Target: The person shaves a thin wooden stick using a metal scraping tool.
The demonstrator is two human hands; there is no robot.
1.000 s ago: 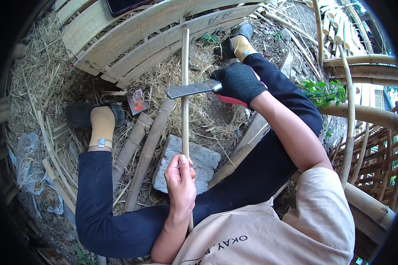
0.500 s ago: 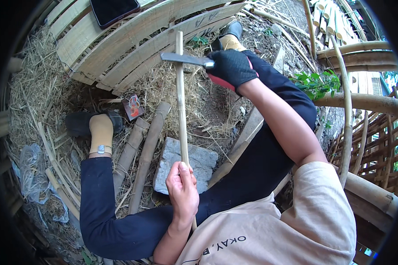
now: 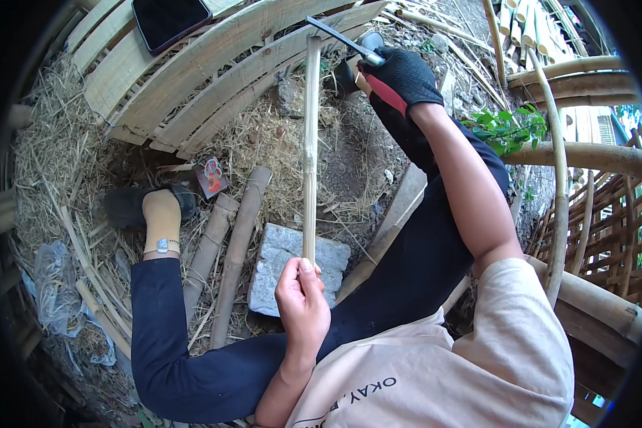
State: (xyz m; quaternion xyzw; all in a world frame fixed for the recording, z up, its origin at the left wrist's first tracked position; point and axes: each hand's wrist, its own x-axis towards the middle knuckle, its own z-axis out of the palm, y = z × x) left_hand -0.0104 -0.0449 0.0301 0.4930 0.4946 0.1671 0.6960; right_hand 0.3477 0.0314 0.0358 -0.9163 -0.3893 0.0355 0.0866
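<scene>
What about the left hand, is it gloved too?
No, the left hand is bare around the pale strip, while the right hand wears a black-and-red glove.

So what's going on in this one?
A seated person grips a long pale strip in their bare left hand, its far end pointing away from them. Their gloved right hand holds a flat metal blade at that far end; whether blade and strip touch is hard to tell. A rough gray block lies on the ground by the left hand, and a dark phone lies on pale wooden slats ahead.
</scene>
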